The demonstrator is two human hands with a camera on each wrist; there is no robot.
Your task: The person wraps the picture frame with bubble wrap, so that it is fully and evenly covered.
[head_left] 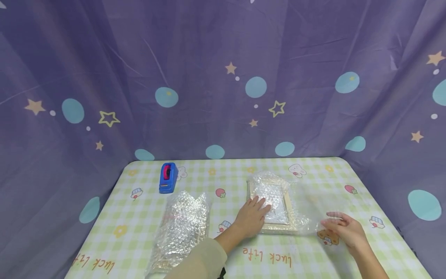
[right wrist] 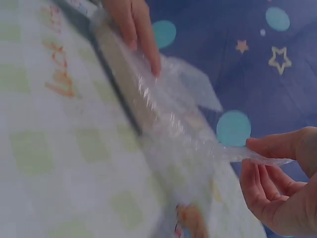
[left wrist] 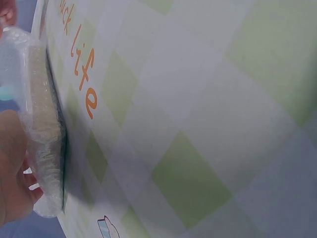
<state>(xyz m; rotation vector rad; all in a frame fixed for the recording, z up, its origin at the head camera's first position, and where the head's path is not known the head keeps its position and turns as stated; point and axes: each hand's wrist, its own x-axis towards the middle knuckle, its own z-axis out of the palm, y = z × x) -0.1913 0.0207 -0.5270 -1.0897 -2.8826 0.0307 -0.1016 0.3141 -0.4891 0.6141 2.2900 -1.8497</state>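
Observation:
A light wooden picture frame [head_left: 292, 209] lies on the table, covered with clear bubble wrap [head_left: 308, 223]. My left hand [head_left: 251, 217] rests on top of it, fingers spread over the wrap near the frame's left side. Off to the right, my right hand [head_left: 346, 231] pinches the loose end of the wrap between thumb and fingers. In the right wrist view, that wrap [right wrist: 233, 152] stretches from the frame's edge up to the right hand [right wrist: 280, 181]. The frame's side shows through the wrap in the left wrist view, next to my left hand [left wrist: 15, 173].
A second bubble-wrapped package [head_left: 182, 228] lies to the left, partly behind the left sleeve [head_left: 200, 261]. A blue tape dispenser [head_left: 168, 178] with a pink reel stands at the back left. The checked tablecloth [head_left: 139, 228] reaches to a purple curtain [head_left: 209, 46] behind.

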